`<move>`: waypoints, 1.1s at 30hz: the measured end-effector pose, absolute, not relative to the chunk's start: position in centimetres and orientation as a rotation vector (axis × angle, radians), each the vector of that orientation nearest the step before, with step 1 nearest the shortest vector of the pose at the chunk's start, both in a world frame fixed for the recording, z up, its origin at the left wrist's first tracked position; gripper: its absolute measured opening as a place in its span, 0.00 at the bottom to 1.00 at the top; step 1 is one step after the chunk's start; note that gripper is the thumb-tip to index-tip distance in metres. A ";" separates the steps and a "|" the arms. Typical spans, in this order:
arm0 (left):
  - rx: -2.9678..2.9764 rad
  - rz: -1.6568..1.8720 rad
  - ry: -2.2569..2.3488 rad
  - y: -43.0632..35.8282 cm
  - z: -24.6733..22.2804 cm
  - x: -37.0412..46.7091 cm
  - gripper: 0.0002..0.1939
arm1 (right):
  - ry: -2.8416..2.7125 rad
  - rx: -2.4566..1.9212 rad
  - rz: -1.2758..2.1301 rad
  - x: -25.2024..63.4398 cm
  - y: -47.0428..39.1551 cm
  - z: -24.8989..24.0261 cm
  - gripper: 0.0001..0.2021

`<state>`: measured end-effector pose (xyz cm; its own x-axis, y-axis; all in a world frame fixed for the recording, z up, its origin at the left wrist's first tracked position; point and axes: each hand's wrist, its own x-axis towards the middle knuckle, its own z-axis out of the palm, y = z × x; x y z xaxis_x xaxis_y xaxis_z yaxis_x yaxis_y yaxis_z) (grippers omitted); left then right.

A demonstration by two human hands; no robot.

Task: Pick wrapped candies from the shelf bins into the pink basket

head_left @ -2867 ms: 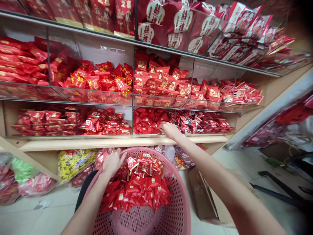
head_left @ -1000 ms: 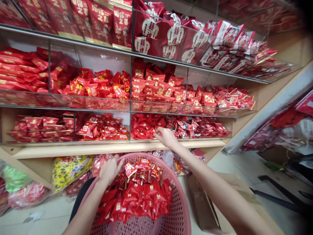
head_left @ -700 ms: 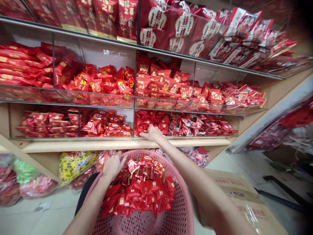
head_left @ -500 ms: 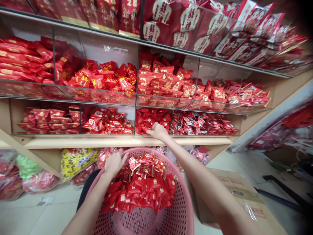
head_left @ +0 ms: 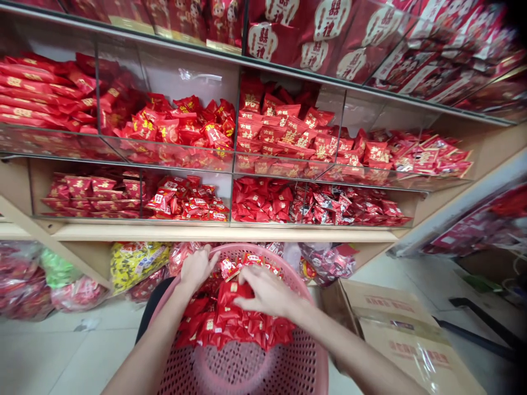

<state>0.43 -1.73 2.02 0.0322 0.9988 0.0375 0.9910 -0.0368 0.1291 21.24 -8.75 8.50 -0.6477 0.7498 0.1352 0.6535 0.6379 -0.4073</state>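
Observation:
A pink perforated plastic basket (head_left: 319,362) holds many small red snack packets (head_left: 222,323), with a few red-and-white ones at its far side. My left hand (head_left: 199,270) grips the basket's far left rim, thumb lying toward the inside. Over the packets is my right hand (head_left: 265,291), its thumb and fingers apart and curved downward. A red packet lies between thumb and fingers, touching or very close; the hand is not closed on it. In front, the lowest shelf bin has similar red packets (head_left: 261,203).
Glass-fronted shelves (head_left: 234,164) of red packets in divided bins rise ahead, with a wooden ledge (head_left: 222,233) above the basket's far rim. Bagged sweets (head_left: 138,266) lie under the ledge. A taped cardboard box (head_left: 395,329) stands on the floor at right.
My right hand has moved from the lowest shelf bin down and back into the basket, over the packets. My left hand stays on the rim. The view has shifted slightly.

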 end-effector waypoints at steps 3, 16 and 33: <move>2.202 0.202 2.125 -1.8 2.0 0.4 0.23 | -2.785 -1.057 0.318 20.1 -9.4 5.6 0.14; 2.242 0.248 2.115 -1.6 1.5 0.2 0.22 | -2.964 -0.832 -0.114 17.0 -8.9 2.2 0.16; 2.272 0.219 2.109 -1.6 1.5 0.1 0.22 | -2.477 -1.074 -0.140 19.0 -5.8 7.1 0.17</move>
<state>0.12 -1.57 1.54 0.0692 0.9944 0.0802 0.9896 -0.0786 0.1204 19.01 -5.78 7.07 -0.6049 0.6718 0.4275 0.7157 0.6940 -0.0780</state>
